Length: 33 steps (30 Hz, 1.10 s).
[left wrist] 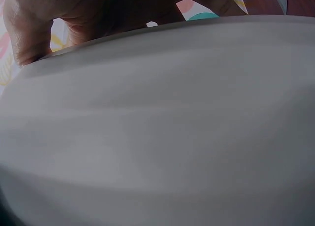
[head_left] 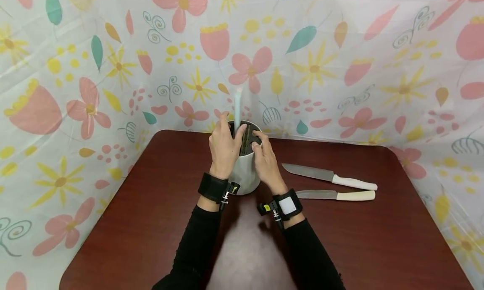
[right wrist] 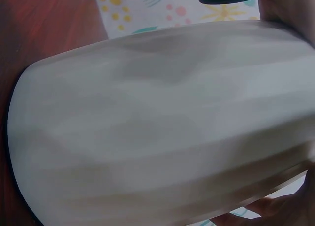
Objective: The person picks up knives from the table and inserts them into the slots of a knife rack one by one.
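Observation:
A pale grey-white knife block [head_left: 245, 176], round with a dark slotted top, stands upright towards the back of the table. It fills most of the left wrist view and the right wrist view. One knife with a light blue handle [head_left: 237, 109] sticks up from its left side. My left hand [head_left: 223, 149] grips the block's left rim, its fingers beside the blue handle and its thumb over the dark top. On the right rim, my right hand [head_left: 267, 162] holds the block with thumb and fingers bent at the edge.
Two knives lie to the right of the block, blades pointing left: a broad one with a white handle [head_left: 354, 183] and, nearer, a narrower one with a cream handle [head_left: 356, 196]. The brown table [head_left: 151, 222] meets a flower-patterned cloth [head_left: 314, 71] at the back and sides.

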### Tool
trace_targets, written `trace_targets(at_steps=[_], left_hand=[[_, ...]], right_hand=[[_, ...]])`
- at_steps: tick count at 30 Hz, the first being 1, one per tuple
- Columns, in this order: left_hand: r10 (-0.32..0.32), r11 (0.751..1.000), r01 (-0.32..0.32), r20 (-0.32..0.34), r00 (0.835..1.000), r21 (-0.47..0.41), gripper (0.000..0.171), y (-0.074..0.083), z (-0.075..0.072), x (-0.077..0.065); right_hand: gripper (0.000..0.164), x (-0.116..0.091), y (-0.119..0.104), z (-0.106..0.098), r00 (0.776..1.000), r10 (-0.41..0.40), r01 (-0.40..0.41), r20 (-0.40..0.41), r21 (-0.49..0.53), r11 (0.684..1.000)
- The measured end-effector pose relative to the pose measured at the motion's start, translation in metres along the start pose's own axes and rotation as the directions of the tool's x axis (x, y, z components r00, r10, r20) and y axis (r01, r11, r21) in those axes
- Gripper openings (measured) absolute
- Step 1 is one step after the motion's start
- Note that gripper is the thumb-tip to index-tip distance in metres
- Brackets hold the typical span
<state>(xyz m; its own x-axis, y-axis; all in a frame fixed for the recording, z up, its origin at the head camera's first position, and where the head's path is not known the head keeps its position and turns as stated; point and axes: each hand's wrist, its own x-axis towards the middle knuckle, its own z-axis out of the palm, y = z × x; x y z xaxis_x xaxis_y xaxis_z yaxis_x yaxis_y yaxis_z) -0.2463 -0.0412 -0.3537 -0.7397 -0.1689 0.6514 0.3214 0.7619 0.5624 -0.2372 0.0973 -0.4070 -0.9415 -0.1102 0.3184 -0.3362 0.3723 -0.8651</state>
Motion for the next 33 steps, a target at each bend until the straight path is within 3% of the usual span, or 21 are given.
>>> trace_targets(at_steps=[9, 13, 18, 22, 28, 33], left_hand=[[0.003, 0.999, -0.005, -0.038, 0.999, -0.033, 0.059, 0.002, 0.003, -0.007], [0.019, 0.999, -0.023, -0.088, 0.996, -0.043, 0.058, 0.003, 0.005, -0.008], [0.085, 0.995, -0.092, -0.194, 0.977, -0.029, 0.052, 0.004, 0.005, -0.009], [0.103, 0.995, -0.104, -0.248, 0.963, 0.008, 0.05, 0.009, -0.001, -0.018], [0.092, 0.996, -0.091, -0.215, 0.972, 0.012, 0.053, 0.028, -0.019, -0.044], [0.073, 0.997, -0.077, -0.14, 0.987, -0.019, 0.056, 0.043, -0.033, -0.069]], right_hand=[[0.047, -0.004, -0.001, -0.001, 0.999, 0.032, -0.032, 0.001, -0.014, 0.999], [0.047, -0.007, -0.005, -0.004, 0.999, 0.038, -0.038, 0.012, -0.027, 0.999], [0.048, -0.01, -0.016, -0.009, 1.0, -0.003, 0.003, 0.004, -0.035, 0.999], [0.05, -0.018, -0.029, -0.013, 0.999, -0.049, 0.048, -0.017, -0.061, 0.997], [0.049, -0.04, -0.048, -0.023, 0.991, -0.117, 0.108, -0.065, -0.134, 0.985], [0.049, -0.061, -0.06, -0.031, 0.986, -0.138, 0.121, -0.097, -0.166, 0.979]])
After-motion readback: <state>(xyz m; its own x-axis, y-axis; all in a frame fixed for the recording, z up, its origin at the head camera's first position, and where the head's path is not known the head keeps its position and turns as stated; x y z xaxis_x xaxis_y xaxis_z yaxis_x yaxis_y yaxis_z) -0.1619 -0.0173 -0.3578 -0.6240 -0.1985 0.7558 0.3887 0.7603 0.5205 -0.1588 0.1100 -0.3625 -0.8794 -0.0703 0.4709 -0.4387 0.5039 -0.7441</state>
